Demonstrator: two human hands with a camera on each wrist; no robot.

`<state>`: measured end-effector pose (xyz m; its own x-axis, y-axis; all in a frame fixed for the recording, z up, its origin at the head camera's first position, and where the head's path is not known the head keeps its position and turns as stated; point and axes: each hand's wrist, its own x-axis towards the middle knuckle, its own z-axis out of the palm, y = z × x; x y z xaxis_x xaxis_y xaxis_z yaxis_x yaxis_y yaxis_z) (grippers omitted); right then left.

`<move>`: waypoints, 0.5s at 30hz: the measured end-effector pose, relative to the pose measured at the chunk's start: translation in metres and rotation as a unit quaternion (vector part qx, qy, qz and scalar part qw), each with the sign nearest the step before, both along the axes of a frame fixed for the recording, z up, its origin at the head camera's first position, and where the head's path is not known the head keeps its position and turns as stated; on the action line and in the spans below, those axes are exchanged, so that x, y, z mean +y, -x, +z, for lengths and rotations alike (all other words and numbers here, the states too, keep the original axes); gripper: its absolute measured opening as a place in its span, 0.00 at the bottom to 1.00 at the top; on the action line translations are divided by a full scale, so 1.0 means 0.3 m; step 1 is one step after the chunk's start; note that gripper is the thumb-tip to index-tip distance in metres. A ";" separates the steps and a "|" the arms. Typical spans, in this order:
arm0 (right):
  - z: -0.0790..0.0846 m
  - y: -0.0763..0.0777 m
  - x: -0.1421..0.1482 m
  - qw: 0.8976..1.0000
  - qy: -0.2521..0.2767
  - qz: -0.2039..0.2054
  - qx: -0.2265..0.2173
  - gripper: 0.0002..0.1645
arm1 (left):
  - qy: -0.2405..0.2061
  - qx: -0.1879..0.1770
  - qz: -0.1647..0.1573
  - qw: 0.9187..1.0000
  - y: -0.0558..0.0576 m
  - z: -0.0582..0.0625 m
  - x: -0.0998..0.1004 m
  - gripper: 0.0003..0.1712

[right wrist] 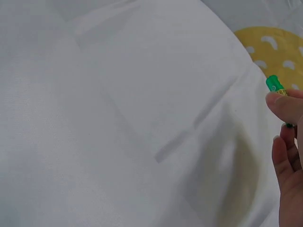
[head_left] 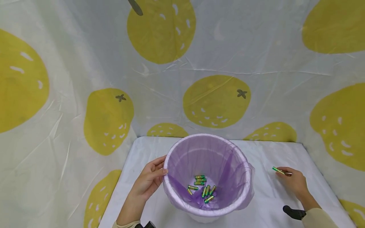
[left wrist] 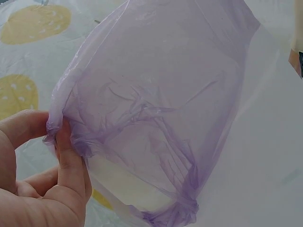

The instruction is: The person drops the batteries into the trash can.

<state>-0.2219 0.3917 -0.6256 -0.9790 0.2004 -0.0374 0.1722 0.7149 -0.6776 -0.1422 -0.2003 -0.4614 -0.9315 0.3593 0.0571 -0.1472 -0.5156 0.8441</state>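
Observation:
A white bin [head_left: 196, 218] lined with a translucent purple bag [head_left: 194, 155] stands mid-table, its mouth tipped toward the head camera. Several green-and-gold batteries [head_left: 200, 180] lie at its bottom. My left hand [head_left: 148, 179] grips the left side of the rim, thumb over the edge; in the left wrist view its fingers [left wrist: 71, 165] pinch the gathered bag. To the right of the bin, my right hand [head_left: 295, 183] holds a green-and-gold battery [head_left: 278, 170] just above the table. The right wrist view shows the battery's green end [right wrist: 274, 83] beyond the thumb; the palm is mostly cut off.
A white cloth covers the table [head_left: 265, 202]. Hanging sheets [head_left: 159, 104] printed with yellow fruit close off the back and both sides. A black wrist strap part [head_left: 293, 212] sits by the right sleeve.

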 end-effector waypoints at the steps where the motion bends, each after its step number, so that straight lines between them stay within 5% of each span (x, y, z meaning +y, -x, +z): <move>1: 0.003 -0.001 0.004 1.000 0.002 -0.003 -0.002 0.26 | 0.001 -0.001 0.000 1.000 0.000 0.000 0.000 0.33; 15: 0.107 0.003 -0.004 0.999 0.009 0.037 0.008 0.28 | 0.010 -0.003 0.001 1.000 0.001 0.002 -0.003 0.34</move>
<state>-0.2228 0.3904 -0.5936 -0.9916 0.1268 -0.0253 0.1088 0.7136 -0.6921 -0.1425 -0.2014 -0.4609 -0.9322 0.3593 0.0434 -0.1525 -0.4988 0.8532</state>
